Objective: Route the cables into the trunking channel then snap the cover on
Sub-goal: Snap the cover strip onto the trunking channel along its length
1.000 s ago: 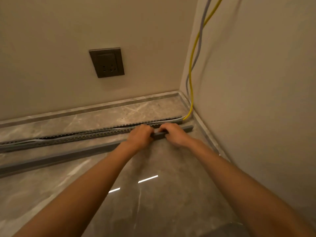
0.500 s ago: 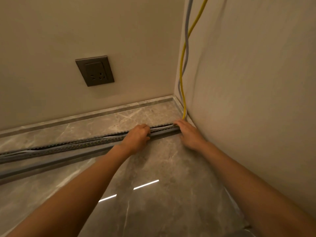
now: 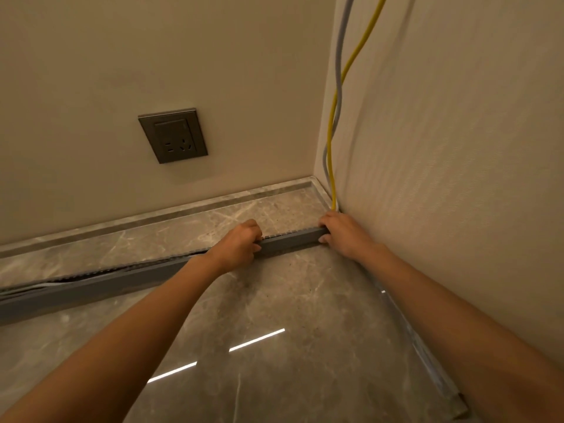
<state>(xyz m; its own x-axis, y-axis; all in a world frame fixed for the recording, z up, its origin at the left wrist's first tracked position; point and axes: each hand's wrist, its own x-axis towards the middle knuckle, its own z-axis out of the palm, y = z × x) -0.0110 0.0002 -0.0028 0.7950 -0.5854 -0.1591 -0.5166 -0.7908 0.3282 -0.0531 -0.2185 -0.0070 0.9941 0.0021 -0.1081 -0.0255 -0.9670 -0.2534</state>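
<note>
A long grey trunking cover (image 3: 290, 241) lies over the slotted trunking channel (image 3: 128, 266) on the marble floor, running from the left edge to the corner. My left hand (image 3: 239, 244) grips the cover with curled fingers near its right part. At the cover's right end by the wall, my right hand (image 3: 341, 235) holds it, fingers over the top and thumb on the front. A yellow cable (image 3: 331, 154) and a grey cable (image 3: 338, 71) hang down the wall corner and run behind my right hand. At far left the cover sits off the channel, with cable showing.
A dark wall socket (image 3: 173, 135) sits on the back wall above the marble skirting (image 3: 183, 209). The right wall stands close to my right arm. Another grey trunking strip (image 3: 427, 355) runs along the floor at the right wall. Polished marble floor (image 3: 274, 346) spreads in front.
The cover has moved from the floor in front of the channel up onto it. My right hand slid to the cover's end at the corner; both hands now hold it there.
</note>
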